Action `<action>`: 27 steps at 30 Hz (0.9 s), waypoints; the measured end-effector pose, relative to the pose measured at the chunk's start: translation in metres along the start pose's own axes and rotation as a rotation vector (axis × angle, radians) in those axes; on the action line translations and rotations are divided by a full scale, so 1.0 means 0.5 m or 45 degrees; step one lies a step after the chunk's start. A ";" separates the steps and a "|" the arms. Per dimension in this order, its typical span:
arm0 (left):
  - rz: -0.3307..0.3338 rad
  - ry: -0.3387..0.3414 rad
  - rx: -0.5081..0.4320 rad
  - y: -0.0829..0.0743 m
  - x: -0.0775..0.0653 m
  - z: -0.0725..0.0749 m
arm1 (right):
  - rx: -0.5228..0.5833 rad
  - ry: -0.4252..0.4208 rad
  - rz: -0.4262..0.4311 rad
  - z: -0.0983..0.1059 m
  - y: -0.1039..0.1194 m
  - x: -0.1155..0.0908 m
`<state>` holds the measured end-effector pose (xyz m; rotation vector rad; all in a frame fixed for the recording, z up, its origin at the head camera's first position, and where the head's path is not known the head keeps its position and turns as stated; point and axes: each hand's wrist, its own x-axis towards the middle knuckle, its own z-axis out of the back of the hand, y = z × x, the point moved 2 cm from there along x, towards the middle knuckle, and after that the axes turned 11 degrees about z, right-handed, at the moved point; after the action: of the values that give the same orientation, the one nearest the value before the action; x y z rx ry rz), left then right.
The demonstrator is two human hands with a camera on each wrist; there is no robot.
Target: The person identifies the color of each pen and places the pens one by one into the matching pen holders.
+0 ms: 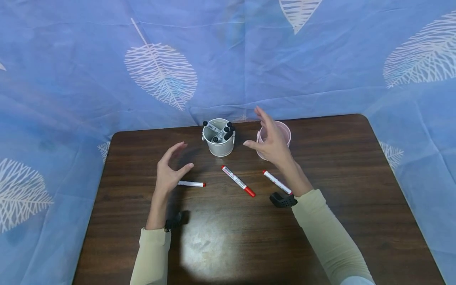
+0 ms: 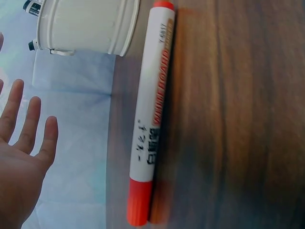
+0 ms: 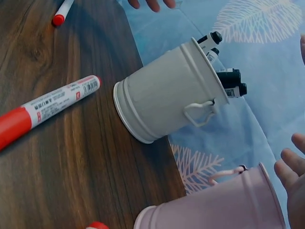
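Observation:
My left hand (image 1: 168,172) hovers over the left of the table, thumb and fingers spread apart with nothing between them. Just beyond its thumb lies a red-capped whiteboard marker (image 1: 192,184), partly hidden by the hand. Holding nothing, my right hand (image 1: 273,144) overlaps the pink bucket (image 1: 285,132) in the head view, its fingers extended. The white bucket (image 1: 221,149) stands between the hands with several black-capped markers (image 3: 228,77) in it. A second red marker (image 1: 236,180) lies in front of that bucket. The third red marker (image 1: 276,181) is beside my right wrist.
The dark wooden table (image 1: 228,237) ends right behind the two buckets. A blue cloth (image 1: 228,59) with white leaf prints hangs behind it and at both sides. Each wrist wears a black strapped device (image 1: 283,200).

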<state>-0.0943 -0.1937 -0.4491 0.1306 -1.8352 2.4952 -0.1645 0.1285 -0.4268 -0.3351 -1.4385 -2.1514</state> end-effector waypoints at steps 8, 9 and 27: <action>0.024 0.012 0.023 0.012 -0.011 0.012 | -0.206 -0.049 -0.055 0.034 -0.010 -0.015; 0.026 0.014 0.026 0.014 -0.013 0.015 | -0.236 -0.043 -0.060 0.038 -0.011 -0.017; 0.085 0.011 0.050 0.060 -0.047 0.050 | -0.438 0.045 -0.105 0.078 -0.057 -0.059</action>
<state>-0.0722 -0.2259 -0.4724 0.0602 -1.8172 2.5727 -0.1588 0.1808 -0.4472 -0.3642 -1.0759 -2.4601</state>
